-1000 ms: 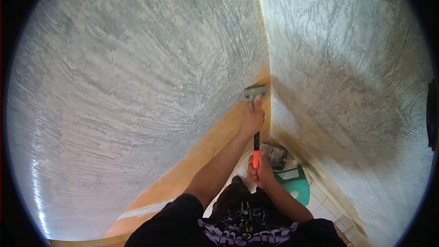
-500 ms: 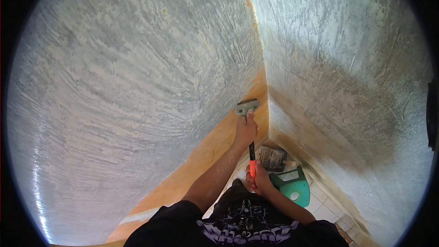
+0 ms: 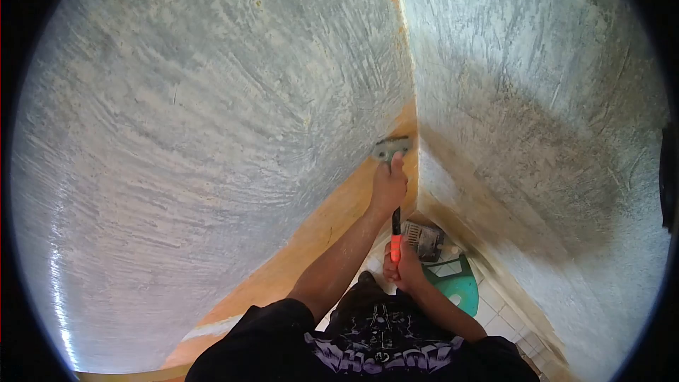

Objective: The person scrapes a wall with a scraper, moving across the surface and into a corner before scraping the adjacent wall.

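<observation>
**Long-handled scraper with a broad grey metal head point(image 3: 390, 147), gripped in both hands near the wall corner point(image 3: 416, 113)**

Left of the hands spreads a rough, streaked grey wall point(image 3: 191, 141); along its lower edge runs a smooth orange painted band point(image 3: 322, 230). The left hand point(image 3: 388, 189) is wrapped round the scraper just below its head, one digit reaching up onto the metal. Beyond that hand, the head lies at the upper end of the band; a scraping stroke there seems in hand. The tool's long axis runs almost straight away from the body, head foremost, its edge crosswise to the handle. The next move would call for even pressure and a shallow blade angle, with care beside the corner.

The right hand point(image 3: 404, 267) is closed round the orange-red grip at the near end. Just beyond and right of it sits a ribbed grey box-like object point(image 3: 427, 242); nearer, a green plastic stool-like piece point(image 3: 464, 293) on pale floor tiles point(image 3: 501, 324).
</observation>
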A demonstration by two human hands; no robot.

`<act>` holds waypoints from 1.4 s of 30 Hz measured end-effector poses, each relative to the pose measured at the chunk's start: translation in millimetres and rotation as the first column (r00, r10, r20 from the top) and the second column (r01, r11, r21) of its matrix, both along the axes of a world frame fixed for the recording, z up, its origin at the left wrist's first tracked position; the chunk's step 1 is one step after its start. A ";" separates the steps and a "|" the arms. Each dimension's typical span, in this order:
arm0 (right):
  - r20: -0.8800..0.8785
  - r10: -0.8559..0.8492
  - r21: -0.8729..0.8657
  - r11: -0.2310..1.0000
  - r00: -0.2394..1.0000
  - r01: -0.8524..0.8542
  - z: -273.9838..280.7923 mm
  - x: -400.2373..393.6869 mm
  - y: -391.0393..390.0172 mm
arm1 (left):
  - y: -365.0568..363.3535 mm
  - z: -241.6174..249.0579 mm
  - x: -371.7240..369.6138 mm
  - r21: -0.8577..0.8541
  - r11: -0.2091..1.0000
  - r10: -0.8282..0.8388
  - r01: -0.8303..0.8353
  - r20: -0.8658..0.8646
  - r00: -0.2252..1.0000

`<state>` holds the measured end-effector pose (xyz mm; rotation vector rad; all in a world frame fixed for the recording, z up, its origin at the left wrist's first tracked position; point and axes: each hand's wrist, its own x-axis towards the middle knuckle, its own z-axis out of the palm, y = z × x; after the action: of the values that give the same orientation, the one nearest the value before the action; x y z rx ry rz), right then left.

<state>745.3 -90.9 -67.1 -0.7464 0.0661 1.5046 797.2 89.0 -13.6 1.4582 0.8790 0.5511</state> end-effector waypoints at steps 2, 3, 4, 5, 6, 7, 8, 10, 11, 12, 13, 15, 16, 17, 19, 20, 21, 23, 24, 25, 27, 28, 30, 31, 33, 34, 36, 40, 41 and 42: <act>-0.003 0.046 -0.036 0.998 0.999 -0.046 -0.9 -4.4 -5.3 | -8.5 7.8 -9.5 -0.086 0.996 0.020 -0.020 0.000 1.000; -0.008 0.074 -0.056 0.996 0.997 -0.074 -0.6 -6.8 -6.0 | -10.2 8.2 -14.2 -0.130 0.991 0.035 -0.035 -0.004 0.999; 0.019 0.044 -0.062 0.997 0.999 -0.043 -1.5 -3.5 -1.5 | -4.5 5.4 -9.1 -0.084 0.996 0.014 -0.015 -0.010 1.000; 0.045 0.017 -0.073 0.997 0.999 -0.013 -2.5 1.1 3.0 | 2.0 -1.2 -0.6 -0.045 0.999 -0.004 0.003 -0.019 1.000; 0.070 -0.009 -0.087 0.996 0.998 0.015 -3.7 1.9 3.5 | 3.1 -4.4 2.5 -0.008 1.000 -0.021 0.021 -0.029 0.999; 0.049 -0.005 -0.076 0.997 0.999 0.008 -5.7 -1.3 0.7 | 0.1 -7.4 0.4 -0.001 1.000 -0.013 0.013 -0.023 1.000; 0.032 -0.004 -0.061 0.998 0.999 0.006 -6.4 -2.1 -0.1 | -1.5 -7.7 0.9 0.011 1.000 -0.008 0.008 -0.011 1.000; 0.008 0.018 -0.036 0.999 1.000 -0.018 -3.8 -1.3 -0.7 | -2.3 -2.7 1.8 -0.009 1.000 0.020 -0.020 -0.010 1.000; -0.004 0.044 -0.029 0.999 0.999 -0.044 -3.7 -5.9 -5.3 | -6.2 -3.9 -5.4 -0.045 0.998 0.045 -0.046 -0.026 0.999; -0.019 0.070 -0.023 0.997 0.997 -0.070 -2.7 -7.9 -5.2 | -6.8 0.2 -8.9 -0.081 0.994 0.071 -0.074 -0.046 0.996; 0.005 0.040 -0.021 0.999 0.999 -0.040 -3.2 -6.4 -1.1 | -3.6 3.1 -6.5 -0.037 0.998 0.054 -0.056 -0.059 0.997; 0.050 -0.016 -0.029 0.999 0.999 0.017 -4.2 -1.0 2.6 | -2.3 6.2 1.9 0.036 0.999 0.024 -0.021 -0.089 0.996; 0.024 -0.014 -0.018 1.000 1.000 0.014 -4.3 0.4 2.2 | -2.4 2.0 3.5 0.019 0.999 0.028 -0.028 -0.051 0.998; -0.005 -0.016 -0.006 1.000 1.000 0.016 -3.7 0.9 1.5 | -2.4 -3.6 4.7 0.003 1.000 0.029 -0.029 -0.015 0.999; -0.011 0.004 -0.008 1.000 1.000 -0.004 -3.1 -0.3 -3.5 | -6.9 -4.4 2.2 -0.053 0.998 0.035 -0.034 0.027 0.999; 0.011 0.027 -0.022 0.999 1.000 -0.027 -4.8 -3.4 -8.1 | -10.8 -2.3 -6.1 -0.091 0.995 0.041 -0.038 0.033 0.999; 0.034 0.053 -0.034 0.998 0.998 -0.051 -3.8 -2.3 -7.4 | -10.4 0.1 -8.1 -0.127 0.991 0.048 -0.043 0.039 0.998; 0.055 0.012 -0.045 0.999 0.998 -0.009 -3.3 5.3 -2.8 | -4.4 -2.9 2.4 -0.121 0.992 0.031 -0.025 0.047 0.998; 0.059 -0.005 -0.058 0.998 0.998 0.009 -3.2 6.8 -2.4 | -3.4 -5.4 5.1 -0.126 0.992 0.026 -0.020 0.045 0.999; 0.060 -0.013 -0.046 0.999 0.998 0.016 -4.7 5.1 -2.1 | -3.2 -7.9 4.9 -0.100 0.995 0.033 -0.028 0.048 0.998; 0.069 -0.037 -0.019 0.999 0.997 0.038 -6.2 4.3 -1.7 | -4.3 -8.6 7.3 -0.046 0.998 0.040 -0.037 0.062 0.997; 0.048 -0.014 -0.030 0.999 0.999 0.016 -5.4 3.0 -4.5 | -7.2 -5.7 4.5 -0.068 0.997 0.046 -0.043 0.040 0.998; 0.009 0.033 -0.042 0.999 0.999 -0.032 -3.7 -1.3 -8.0 | -11.0 0.9 -5.4 -0.104 0.993 0.060 -0.060 -0.002 0.998; 0.037 0.005 -0.033 0.999 0.999 -0.004 -3.4 1.3 -3.0 | -5.9 0.3 -0.2 -0.085 0.996 0.040 -0.039 0.011 0.999; 0.080 -0.045 -0.028 0.998 0.996 0.048 -2.5 5.7 4.8 | 3.1 -2.1 10.3 -0.059 0.998 0.004 -0.003 0.024 1.000; 0.061 -0.049 -0.026 0.998 0.997 0.050 -0.9 5.8 5.5 | 2.5 -1.3 10.7 -0.054 0.999 0.002 0.000 0.030 1.000; 0.033 -0.063 -0.011 0.998 0.997 0.064 5.5 8.5 6.8 | -0.5 7.3 13.9 -0.033 0.999 -0.011 0.012 0.049 0.999; 0.057 0.002 -0.028 1.000 0.998 0.000 -1.8 3.0 -2.3 | -6.7 9.0 0.5 -0.163 0.987 0.009 -0.002 0.048 0.999; 0.070 -0.022 -0.021 1.000 0.997 0.024 -3.1 5.9 0.7 | -1.4 -0.2 6.5 -0.143 0.990 0.002 0.008 0.072 0.997; 0.080 -0.043 -0.019 0.999 0.996 0.045 -3.2 6.4 1.0 | -0.8 -3.1 9.1 -0.129 0.992 -0.002 0.014 0.093 0.996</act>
<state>751.7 -89.9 -70.3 -0.8158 0.0380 1.4329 806.3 88.2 -16.6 1.3077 0.8198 0.5416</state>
